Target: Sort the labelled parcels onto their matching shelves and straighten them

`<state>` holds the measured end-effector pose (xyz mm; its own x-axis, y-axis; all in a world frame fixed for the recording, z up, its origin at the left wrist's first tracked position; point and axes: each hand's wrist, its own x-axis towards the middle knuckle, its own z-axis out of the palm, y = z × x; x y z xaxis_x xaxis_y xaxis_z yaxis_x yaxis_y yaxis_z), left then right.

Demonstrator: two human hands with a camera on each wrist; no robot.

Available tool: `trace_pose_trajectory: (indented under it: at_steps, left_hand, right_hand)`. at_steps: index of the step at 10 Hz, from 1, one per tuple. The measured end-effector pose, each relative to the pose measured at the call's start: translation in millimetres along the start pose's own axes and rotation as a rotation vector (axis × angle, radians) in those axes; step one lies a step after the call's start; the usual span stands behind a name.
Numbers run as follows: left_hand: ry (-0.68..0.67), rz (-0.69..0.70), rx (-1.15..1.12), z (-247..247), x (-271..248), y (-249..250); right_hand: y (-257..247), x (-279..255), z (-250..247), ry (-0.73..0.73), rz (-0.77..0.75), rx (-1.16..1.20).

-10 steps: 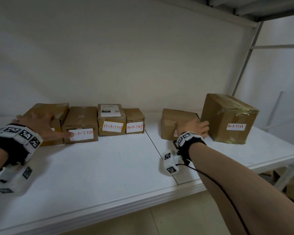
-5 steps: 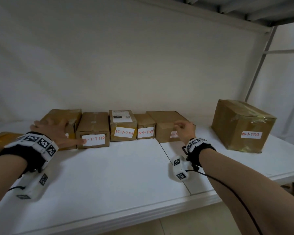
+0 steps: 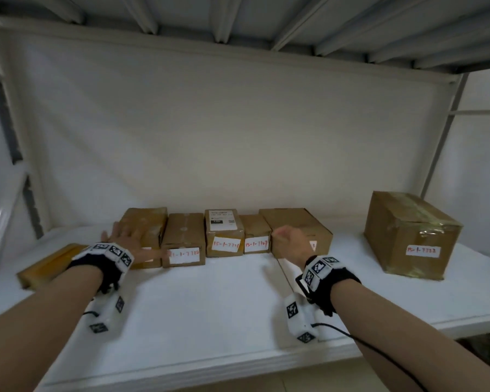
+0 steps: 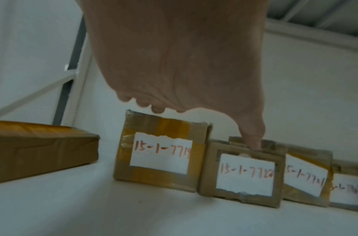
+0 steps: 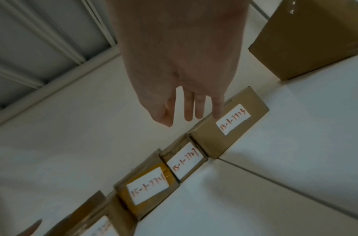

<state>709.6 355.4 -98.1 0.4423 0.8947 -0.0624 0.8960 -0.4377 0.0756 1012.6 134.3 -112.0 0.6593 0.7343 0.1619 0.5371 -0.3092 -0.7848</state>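
Note:
Five labelled cardboard parcels stand side by side in a row on the white shelf (image 3: 204, 301). My left hand (image 3: 126, 239) lies flat on top of the leftmost parcel (image 4: 161, 153), marked 15-1-7719. Its thumb (image 4: 253, 137) touches the front top edge of the 15-1-7720 parcel (image 4: 242, 174). My right hand (image 5: 184, 63) hangs over the rightmost parcel of the row (image 5: 230, 121), marked 15-1-7723. Its fingers are straight, and one fingertip (image 5: 217, 115) touches the front top edge. Between these stand the 15-1-7721 parcel (image 3: 224, 236) and a small parcel (image 3: 256, 236).
A large parcel (image 3: 410, 236) marked 15-1-7722 stands apart at the right of the shelf. A flat brown parcel (image 3: 48, 264) lies at the far left. The shelf's metal upright (image 3: 436, 154) is behind the large parcel, and the upper shelf's underside (image 3: 238, 18) is overhead.
My right hand slid the 15-1-7723 parcel left from beside the large parcel into the row, then loosened its hold. My left hand stayed on the leftmost parcel. The view tilted up.

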Motion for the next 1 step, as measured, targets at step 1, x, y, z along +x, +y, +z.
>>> trace_pose_trajectory:
  at_steps: [1]
  left_hand:
    - [0.138, 0.151, 0.008, -19.3, -20.5, 19.1]
  right_hand:
    - [-31.2, -11.1, -4.7, -0.071, 0.030, 0.065]
